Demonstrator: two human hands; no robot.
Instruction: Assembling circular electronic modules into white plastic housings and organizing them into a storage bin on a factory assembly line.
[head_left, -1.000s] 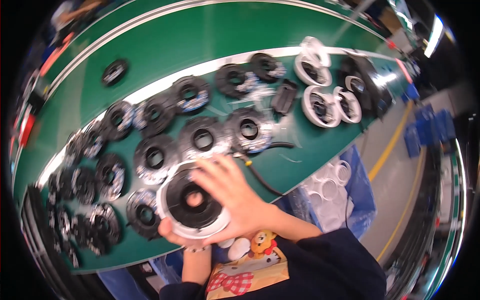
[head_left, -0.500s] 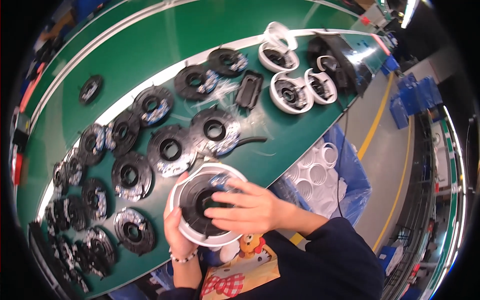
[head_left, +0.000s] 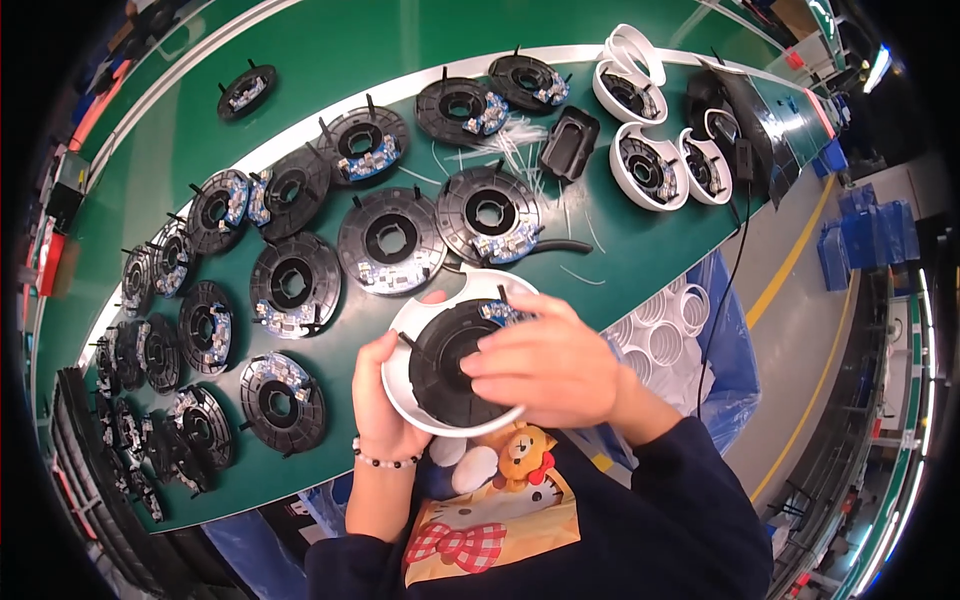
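My left hand point(head_left: 388, 402) is wrapped round the left side of a white round plastic housing point(head_left: 402, 388), held tilted above the table's near edge. Inside the housing sits a black ribbed disc point(head_left: 432, 368) with upright posts and a blue circuit board point(head_left: 497, 312) partly covered by fingers. My right hand point(head_left: 552, 362) reaches over the housing's right side, its bent fingers on the disc around the centre hole. Its fingers hide much of the disc's right half. Just beyond the housing lies another black disc point(head_left: 455, 228) with a circuit board, a short black tube point(head_left: 562, 246) beside it.
Several similar discs point(head_left: 290, 285) spread over the green table point(head_left: 590, 300) to the left. White housings with discs inside point(head_left: 640, 190) stand at the far right, near a black tray point(head_left: 570, 145) and loose clear strips. A blue-lined bin point(head_left: 735, 375) of white rings stands beyond the right edge.
The view has shifted, so the table's things appear farther right and higher. Both hands keep hold of the housing and disc; my right fingers have moved slightly over the disc.
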